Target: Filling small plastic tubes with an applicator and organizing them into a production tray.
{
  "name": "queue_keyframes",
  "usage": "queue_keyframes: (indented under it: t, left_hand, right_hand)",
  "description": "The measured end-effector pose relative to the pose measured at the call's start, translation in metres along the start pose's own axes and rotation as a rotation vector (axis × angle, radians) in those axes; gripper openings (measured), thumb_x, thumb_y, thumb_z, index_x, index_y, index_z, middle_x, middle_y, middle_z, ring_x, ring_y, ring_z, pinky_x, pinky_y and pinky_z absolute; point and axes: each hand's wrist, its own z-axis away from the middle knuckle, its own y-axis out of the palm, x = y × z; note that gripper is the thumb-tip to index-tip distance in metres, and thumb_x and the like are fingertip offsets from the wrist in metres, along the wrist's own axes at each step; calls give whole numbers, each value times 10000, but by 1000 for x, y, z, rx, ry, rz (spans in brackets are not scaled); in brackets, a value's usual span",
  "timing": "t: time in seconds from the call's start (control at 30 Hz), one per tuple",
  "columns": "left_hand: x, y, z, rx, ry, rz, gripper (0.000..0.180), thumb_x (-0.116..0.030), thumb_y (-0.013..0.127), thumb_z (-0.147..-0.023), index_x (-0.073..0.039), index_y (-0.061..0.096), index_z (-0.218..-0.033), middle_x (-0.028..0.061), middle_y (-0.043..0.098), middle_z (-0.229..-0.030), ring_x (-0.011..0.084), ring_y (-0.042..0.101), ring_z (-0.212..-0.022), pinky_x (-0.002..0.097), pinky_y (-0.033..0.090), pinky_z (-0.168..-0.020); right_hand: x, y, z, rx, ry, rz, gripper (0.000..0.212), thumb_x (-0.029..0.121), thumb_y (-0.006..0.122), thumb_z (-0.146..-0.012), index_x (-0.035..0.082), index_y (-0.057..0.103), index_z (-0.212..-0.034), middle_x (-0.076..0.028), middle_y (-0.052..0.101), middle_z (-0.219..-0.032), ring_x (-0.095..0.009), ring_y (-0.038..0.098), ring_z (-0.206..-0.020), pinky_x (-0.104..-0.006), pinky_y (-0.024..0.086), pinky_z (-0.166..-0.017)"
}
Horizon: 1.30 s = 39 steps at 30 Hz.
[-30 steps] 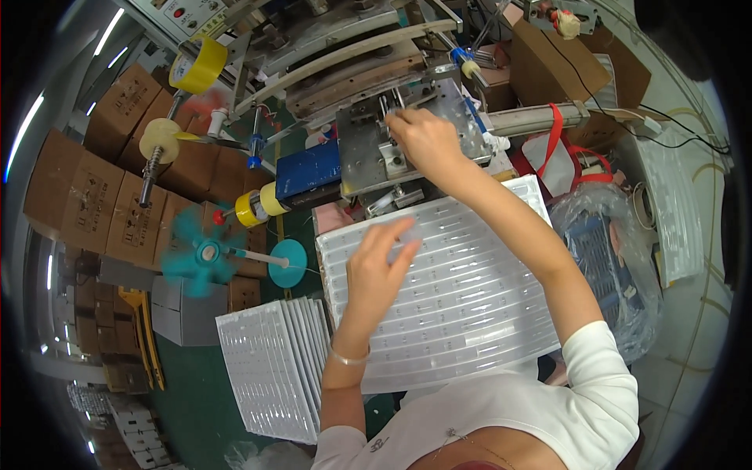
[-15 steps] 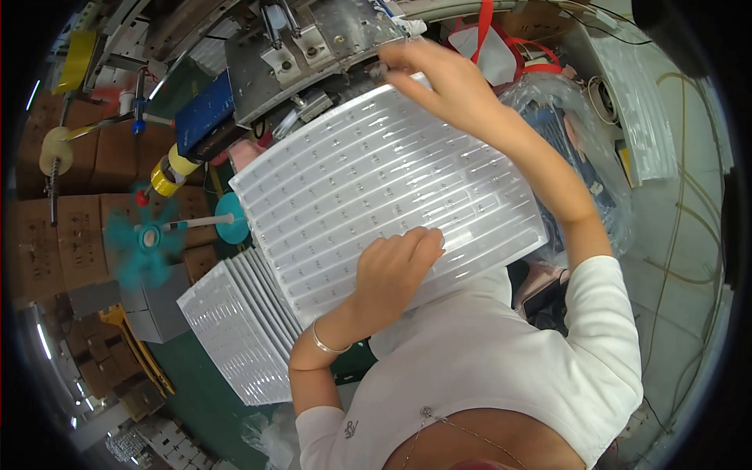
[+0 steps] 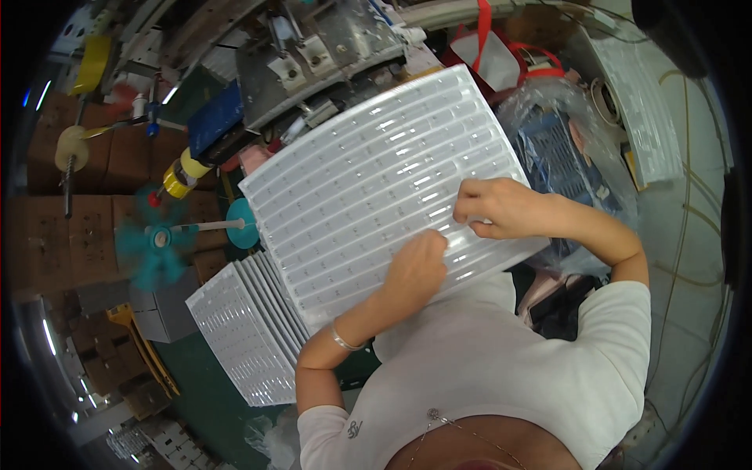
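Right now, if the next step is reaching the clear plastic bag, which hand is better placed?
Probably the right hand: it is at the white tray's right part, nearer the bag; the left hand is farther left.

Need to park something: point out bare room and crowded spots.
Bare green floor shows between the stacked white trays and the yellow frame. Crowded: the large tray, at the left hand and right hand, and its right side, by the clear bag.
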Motion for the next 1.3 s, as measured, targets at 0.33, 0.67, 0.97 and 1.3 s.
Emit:
queue_keyframes:
  t: [0.33,0.67,0.97,1.3]
  left_hand:
    - [6,-18,16,34,-107,-242,274,-48,619,-732,-41,578,-1003,85,519,-873,258,533,-786,375,452,-679]
    - [5,-7,27,-27,-36,-343,279,-35,571,-700,-23,550,-978,71,484,-835,208,514,-755,307,414,-603]
    - [-3,4,22,-9,-5,-262,257,-55,573,-712,-28,555,-967,67,497,-824,201,520,-720,314,410,-594]
    - [-4,5,17,135,-90,-437,269,-118,614,-771,-39,566,-1023,47,525,-833,195,516,-721,320,391,-620]
  right_hand:
    - [20,-44,-30,-193,41,-66,273,76,591,-754,77,552,-1025,-97,520,-969,-289,595,-778,-378,505,-683]
    - [21,-39,-52,-245,-33,-131,265,55,605,-753,42,559,-1014,-92,537,-972,-256,595,-842,-340,502,-718]
    - [27,-44,-27,-359,99,-215,252,50,608,-767,10,555,-1010,-94,590,-981,-197,575,-802,-296,488,-694]
    - [16,-45,-26,-396,120,-137,197,92,598,-811,21,581,-994,-134,643,-968,-258,636,-791,-315,498,-674]
